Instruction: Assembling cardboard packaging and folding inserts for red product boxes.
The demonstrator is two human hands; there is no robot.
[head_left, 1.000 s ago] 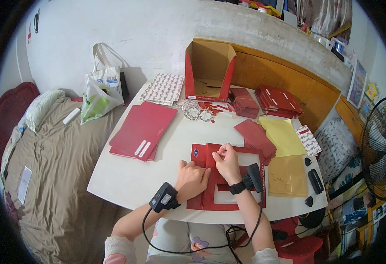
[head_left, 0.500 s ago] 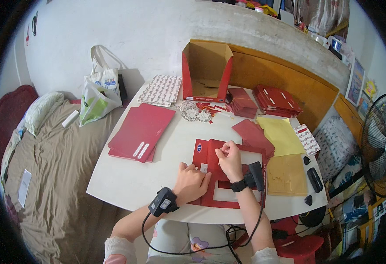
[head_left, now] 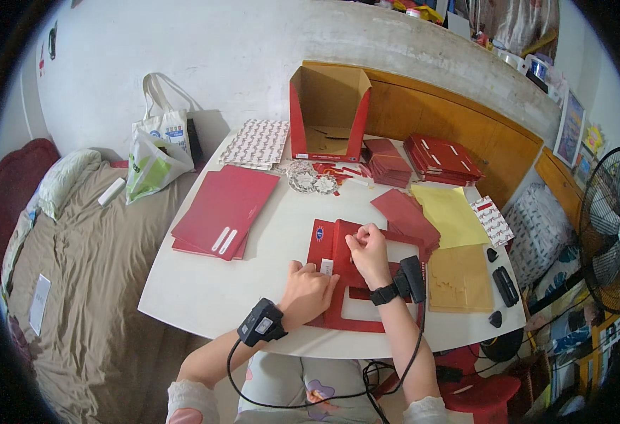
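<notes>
The red card cutout (head_left: pixel 356 283) lies at lower centre of the frame. Your left hand (head_left: pixel 308 291) presses flat on it, fingers spread. Your right hand (head_left: pixel 369 247) pinches its upper flap.

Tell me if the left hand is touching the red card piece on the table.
Touching: the head view shows the left hand pressed flat on the red card piece.

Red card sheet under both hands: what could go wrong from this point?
The red card sheet reaches close to the near edge of the white table, so a push might slide it off. The right hand pinches an upper flap while the left hand presses flat; an uneven pull could crease or tear it. The wrist cables hanging below the table edge could snag.
</notes>
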